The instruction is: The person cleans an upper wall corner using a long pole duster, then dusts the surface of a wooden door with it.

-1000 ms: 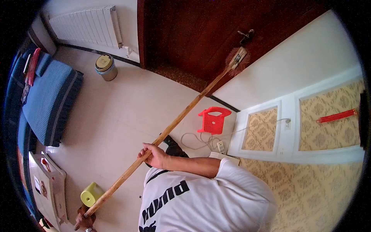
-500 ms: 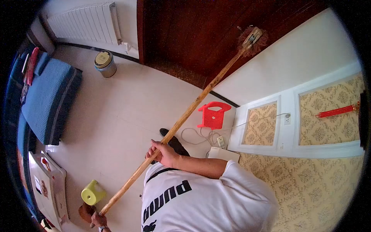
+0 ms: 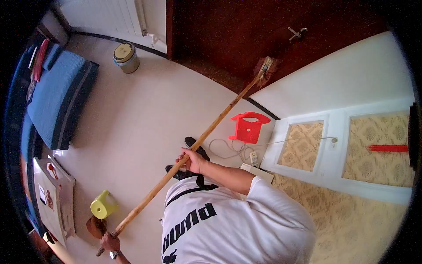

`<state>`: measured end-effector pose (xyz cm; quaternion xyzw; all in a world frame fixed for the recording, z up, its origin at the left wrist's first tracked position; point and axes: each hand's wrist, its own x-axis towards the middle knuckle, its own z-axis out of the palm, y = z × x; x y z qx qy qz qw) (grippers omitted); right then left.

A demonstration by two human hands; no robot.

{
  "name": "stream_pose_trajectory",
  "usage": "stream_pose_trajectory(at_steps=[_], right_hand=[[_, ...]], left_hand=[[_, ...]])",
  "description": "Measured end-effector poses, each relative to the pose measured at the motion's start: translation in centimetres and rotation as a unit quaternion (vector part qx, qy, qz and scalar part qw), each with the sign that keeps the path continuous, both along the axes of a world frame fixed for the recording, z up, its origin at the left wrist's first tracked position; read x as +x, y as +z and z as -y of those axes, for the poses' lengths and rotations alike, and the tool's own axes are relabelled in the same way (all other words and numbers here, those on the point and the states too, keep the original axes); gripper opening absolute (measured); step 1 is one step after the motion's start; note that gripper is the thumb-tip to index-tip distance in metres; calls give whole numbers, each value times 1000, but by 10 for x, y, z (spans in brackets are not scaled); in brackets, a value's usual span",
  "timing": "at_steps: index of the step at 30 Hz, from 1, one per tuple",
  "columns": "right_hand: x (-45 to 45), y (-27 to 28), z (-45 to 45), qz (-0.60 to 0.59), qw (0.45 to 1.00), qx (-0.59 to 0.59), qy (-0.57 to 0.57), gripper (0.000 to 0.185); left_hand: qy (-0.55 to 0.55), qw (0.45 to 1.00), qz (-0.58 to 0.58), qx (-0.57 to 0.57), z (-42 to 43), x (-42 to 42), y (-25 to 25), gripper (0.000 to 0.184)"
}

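Observation:
A long-handled mop [image 3: 220,119] slants across the view from lower left to upper right. My left hand [image 3: 110,242], with a watch on its wrist, is wrapped around the handle close to its lower end. Further up, around the middle of the pole, my right hand [image 3: 191,160] is closed on it. The mop's head [image 3: 266,72], with reddish strands, is raised in front of the dark red-brown door [image 3: 220,39]; whether it touches the door I cannot tell. A metal door handle [image 3: 296,34] shows above the mop head.
A red child's chair [image 3: 248,130] stands by the right wall, beside a looped cable and a power strip [image 3: 253,157]. At left are a yellow-green stool [image 3: 100,209], a white table [image 3: 46,189] and a blue-covered sofa [image 3: 61,92]. A lidded bin [image 3: 128,64] stands near the radiator.
The mop head has come down and left across the door, uncovering the door handle. Both hands keep their hold on the pole. The view has shifted slightly.

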<state>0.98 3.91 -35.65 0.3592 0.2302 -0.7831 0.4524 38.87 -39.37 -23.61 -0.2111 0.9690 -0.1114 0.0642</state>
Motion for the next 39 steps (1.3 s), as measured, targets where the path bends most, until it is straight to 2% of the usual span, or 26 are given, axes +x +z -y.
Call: stream_pose_trajectory(at_steps=[6,8,16,23,31,35,39], right_hand=[[-27,-47,-23,11,1000,21,-21,23],[-34,-54,-29,2,998,62,0,25],[-69,-109,-60,31,993,111,-37,21],[-113,-111,-88,37,987,139,-71,18],[-140,-124,-124,18,978,183,-95,15],[-139,-122,-121,48,975,206,-74,13],[-122,-131,-105,40,972,207,-105,14]], left_hand=[[-31,999,27,-34,-50,-54,23,19],[-41,999,30,-13,-62,-64,28,19],[2,999,32,-30,-137,-136,60,15],[-38,995,28,-92,-200,-208,87,12],[-20,995,31,-90,-246,-215,52,15],[-22,996,18,-82,-247,-212,50,16],[-4,997,20,-75,-220,-181,24,14]])
